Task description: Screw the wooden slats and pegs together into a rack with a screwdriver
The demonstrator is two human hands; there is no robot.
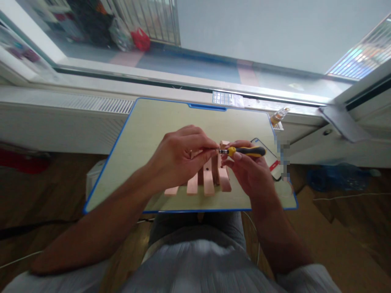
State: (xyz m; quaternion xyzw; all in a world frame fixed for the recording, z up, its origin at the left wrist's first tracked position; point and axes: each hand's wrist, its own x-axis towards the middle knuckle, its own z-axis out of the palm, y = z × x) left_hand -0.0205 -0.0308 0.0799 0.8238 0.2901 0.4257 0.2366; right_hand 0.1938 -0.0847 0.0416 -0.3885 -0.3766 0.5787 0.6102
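A yellow and black screwdriver [249, 151] lies in my right hand [250, 169], its tip pointing left. My right fingers are closed round the front of its handle. At that tip, my left hand [183, 152] pinches with thumb and forefinger; whatever sits in the pinch is too small to name. Under both hands, a pale wooden piece with several slats [209, 183] rests on the table, partly hidden by my left hand. A small dark spot, perhaps a hole or screw head, shows on one slat.
The small table [152, 122] has a blue rim. Near its right side lies a phone-like flat object [275, 165] with a red mark. A clear bottle with amber contents [278, 116] stands at the back right corner. A window sill and radiator [100, 103] run behind.
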